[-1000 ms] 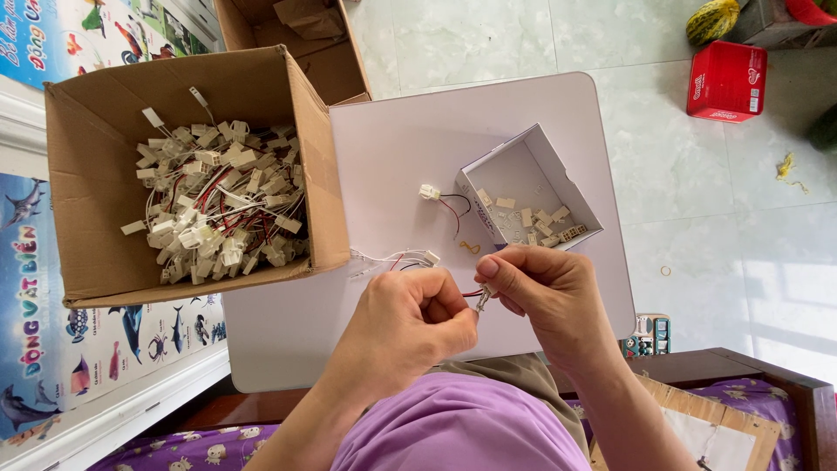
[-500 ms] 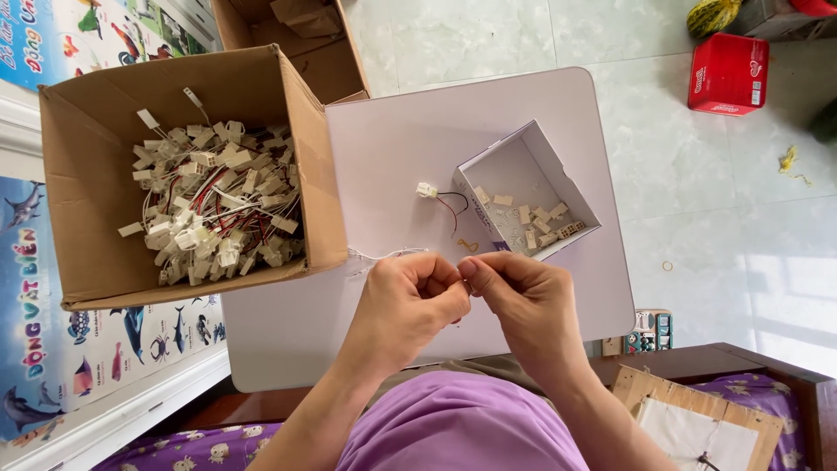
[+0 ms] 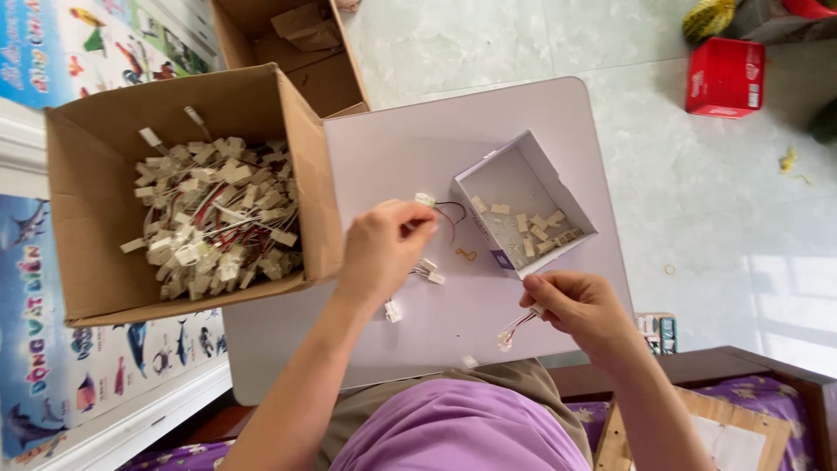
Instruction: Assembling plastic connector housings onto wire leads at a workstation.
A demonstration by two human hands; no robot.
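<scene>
My left hand [image 3: 381,247] hovers over the white table [image 3: 436,148], fingers closed on a small bundle of wires with white plug connectors [image 3: 427,271] that dangle under it. My right hand [image 3: 582,305] sits near the table's front edge and pinches a short red-and-white wire with a white connector [image 3: 516,327]. Another white connector with a dark wire [image 3: 438,206] lies on the table between my left hand and a small white box [image 3: 521,201] that holds several small beige parts.
A large cardboard box [image 3: 187,187] full of white connectors with wires stands at the table's left. A second, open cardboard box [image 3: 292,44] lies behind it. A red crate [image 3: 724,77] rests on the tiled floor at the far right. Posters lie at the left.
My hands were together over the table's front, working one wire bundle. They have now pulled apart: the left moved up and left with the bundle, the right moved right and down with a single wire.
</scene>
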